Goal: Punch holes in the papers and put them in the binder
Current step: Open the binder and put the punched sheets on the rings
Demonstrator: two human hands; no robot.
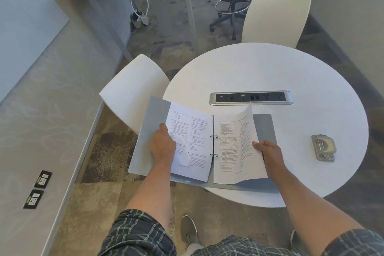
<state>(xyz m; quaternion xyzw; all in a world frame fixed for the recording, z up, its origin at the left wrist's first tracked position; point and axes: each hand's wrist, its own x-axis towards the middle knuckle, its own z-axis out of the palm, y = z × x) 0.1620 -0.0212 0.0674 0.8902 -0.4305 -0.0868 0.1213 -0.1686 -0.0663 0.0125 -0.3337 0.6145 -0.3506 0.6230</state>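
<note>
Head view: left hand (163,145) rests on the left-side papers (190,145) in the open grey binder (143,141), thumb pressing the sheet edge. Right hand (269,149) pinches the lifted, curling top sheet (247,131) on the right side. Binder rings (214,145) sit at center frame. Binder overhangs the lower-left rim of the round white counter (291,72). Hole punch (323,147) lies at right, well apart.

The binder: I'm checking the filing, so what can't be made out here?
Head view only:
- Printed text on the papers: too small.
- Punched holes: hidden at the rings.
- Binder right cover: mostly under sheets.
- Right hand fingers: behind the lifted sheet.
</note>
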